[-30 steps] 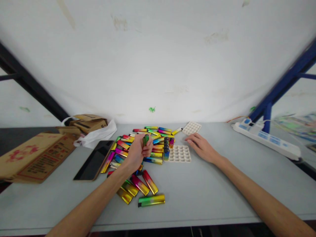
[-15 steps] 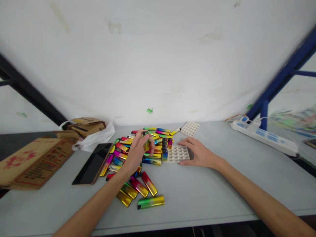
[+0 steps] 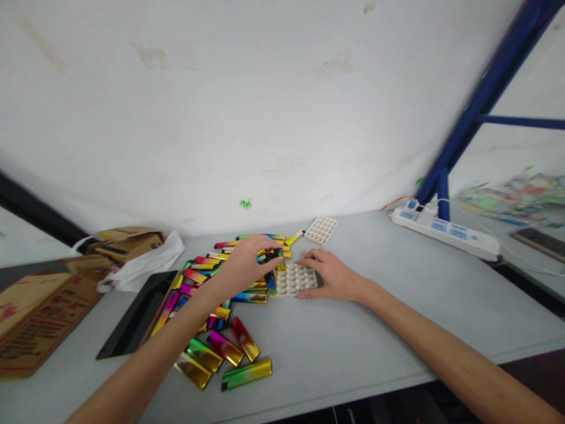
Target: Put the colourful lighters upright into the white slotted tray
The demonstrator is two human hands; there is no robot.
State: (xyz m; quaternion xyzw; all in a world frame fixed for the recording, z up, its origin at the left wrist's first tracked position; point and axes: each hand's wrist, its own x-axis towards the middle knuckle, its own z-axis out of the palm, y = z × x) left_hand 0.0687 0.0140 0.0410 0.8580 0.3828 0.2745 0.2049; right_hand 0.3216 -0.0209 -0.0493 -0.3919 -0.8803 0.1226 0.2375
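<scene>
My left hand [image 3: 253,259] is closed on a lighter [image 3: 281,263] with a yellow-green metallic body, held upright over the left part of a white tray [image 3: 292,281] with rows of round pockets. At the tray's left end stand several lighters, one blue and gold [image 3: 271,287], partly hidden by the hand. My right hand [image 3: 326,274] grips the tray's right end, thumb at the near side and fingers at the far side. Many shiny lighters in mixed colours lie loose beneath and left of my left arm. A green and yellow lighter [image 3: 247,374] lies nearest the table edge.
A second pocketed tray [image 3: 321,230] lies near the wall. Left are a black tablet [image 3: 136,315], a white plastic bag [image 3: 150,262] and cardboard boxes [image 3: 48,318]. A white power strip [image 3: 445,231] with plugs sits at the right, by a blue metal frame [image 3: 468,112].
My left hand has carried the lighter right, from above the loose pile to over the tray. My right hand still holds the tray's end. The whole view has shifted and tilted.
</scene>
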